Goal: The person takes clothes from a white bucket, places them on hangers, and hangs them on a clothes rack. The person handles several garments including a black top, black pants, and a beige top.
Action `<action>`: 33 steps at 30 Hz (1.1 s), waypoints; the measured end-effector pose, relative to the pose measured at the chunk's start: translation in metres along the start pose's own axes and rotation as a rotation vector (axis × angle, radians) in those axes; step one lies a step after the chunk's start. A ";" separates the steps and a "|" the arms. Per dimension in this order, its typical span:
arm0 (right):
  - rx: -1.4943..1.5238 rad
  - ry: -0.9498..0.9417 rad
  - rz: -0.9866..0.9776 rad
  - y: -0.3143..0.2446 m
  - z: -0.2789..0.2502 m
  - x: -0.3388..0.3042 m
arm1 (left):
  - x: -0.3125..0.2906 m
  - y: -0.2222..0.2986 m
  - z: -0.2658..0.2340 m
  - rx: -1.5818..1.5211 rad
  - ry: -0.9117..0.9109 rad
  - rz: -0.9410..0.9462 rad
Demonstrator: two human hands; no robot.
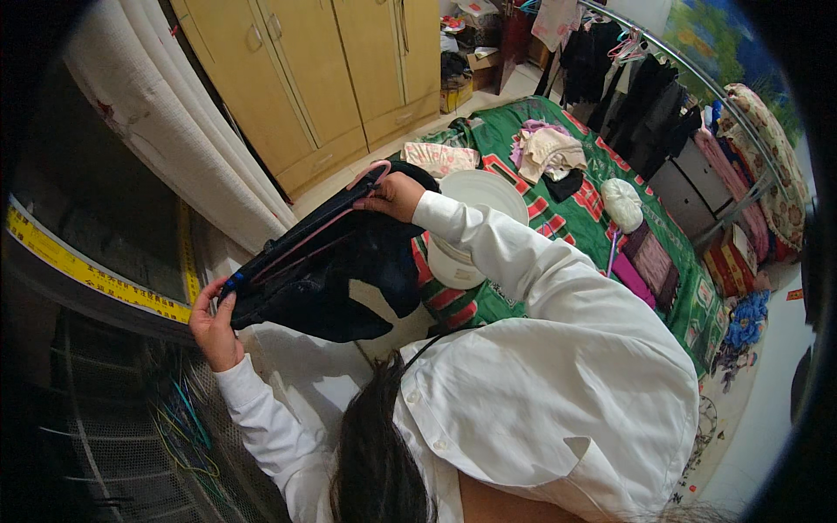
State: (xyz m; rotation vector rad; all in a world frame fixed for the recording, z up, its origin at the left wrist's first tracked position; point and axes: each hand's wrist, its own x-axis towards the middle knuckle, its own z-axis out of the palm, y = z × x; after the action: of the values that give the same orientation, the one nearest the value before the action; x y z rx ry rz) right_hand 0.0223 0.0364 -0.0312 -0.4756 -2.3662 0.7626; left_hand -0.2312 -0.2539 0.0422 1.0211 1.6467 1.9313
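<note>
Stretched between my two hands is a dark navy or black garment [349, 305], its lower part hanging loose; I cannot tell its exact kind. A pink clothes hanger [381, 169] runs along its upper edge, with the curved hook end beside my right hand. My left hand [216, 327] pinches the garment's left end, next to a small blue bit. The fingers of my right hand [394, 199] are closed on the hanger and the cloth at the other end. Folds hide part of the hanger.
A green and red patterned cover [506, 131] bears folded clothes [551, 152], a white bundle [622, 205] and round white lids [485, 193]. A wooden wardrobe [305, 78] and white curtain [166, 105] stand at the left. Clothes hang from a metal rail [645, 33] at the right.
</note>
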 end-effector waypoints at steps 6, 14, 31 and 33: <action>-0.371 -0.269 0.225 -0.017 0.011 0.005 | -0.010 0.030 0.045 0.565 -0.010 0.379; -0.134 -0.202 0.079 -0.040 0.013 -0.002 | -0.024 0.031 0.077 1.025 -0.365 0.127; -0.637 -0.198 -0.371 -0.075 0.003 -0.055 | 0.004 -0.051 0.095 0.770 -0.305 0.488; -0.700 0.101 -0.582 -0.074 -0.011 -0.059 | 0.015 -0.063 0.087 0.741 -0.316 0.407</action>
State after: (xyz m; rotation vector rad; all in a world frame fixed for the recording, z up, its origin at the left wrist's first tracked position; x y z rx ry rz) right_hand 0.0632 -0.0454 -0.0033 -0.0680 -2.4354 -0.3571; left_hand -0.1858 -0.1714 -0.0114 1.9502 2.1156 1.2377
